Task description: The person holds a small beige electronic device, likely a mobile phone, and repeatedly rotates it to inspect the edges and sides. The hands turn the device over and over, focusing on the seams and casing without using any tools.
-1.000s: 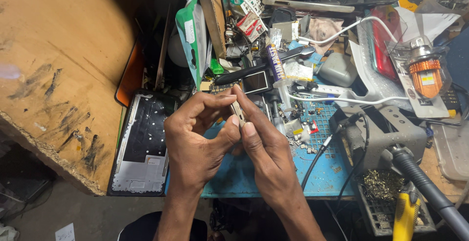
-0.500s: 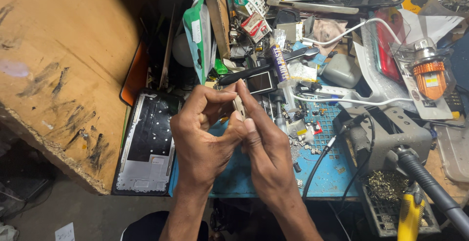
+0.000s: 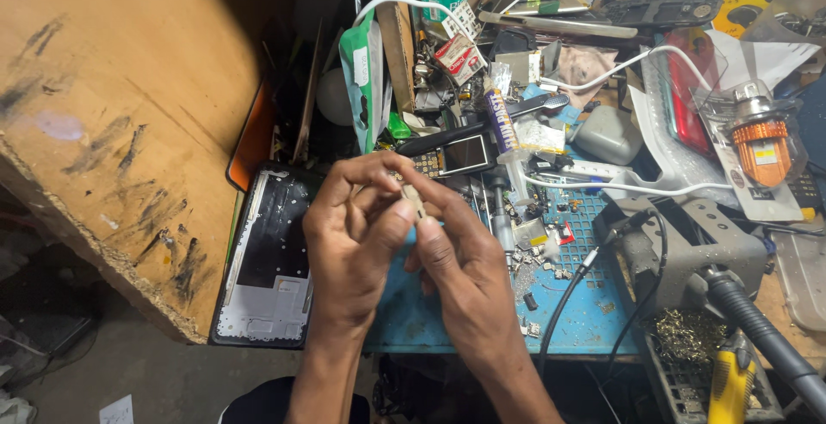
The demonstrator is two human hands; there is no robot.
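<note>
A small pale, thin metal piece [image 3: 413, 198] is held in the air above the near edge of the table, over the blue rubber work mat [image 3: 594, 304]. Its long axis runs steeply, from the upper left down to the right. The left hand [image 3: 357, 239] pinches it from the left with thumb and curled fingers, and the right hand [image 3: 460, 256] closes on it from below and right; both touch it. Just beyond the hands lies a small black phone with a grey screen [image 3: 465, 153]. At the left edge rests a black flat phone frame [image 3: 275, 261].
</note>
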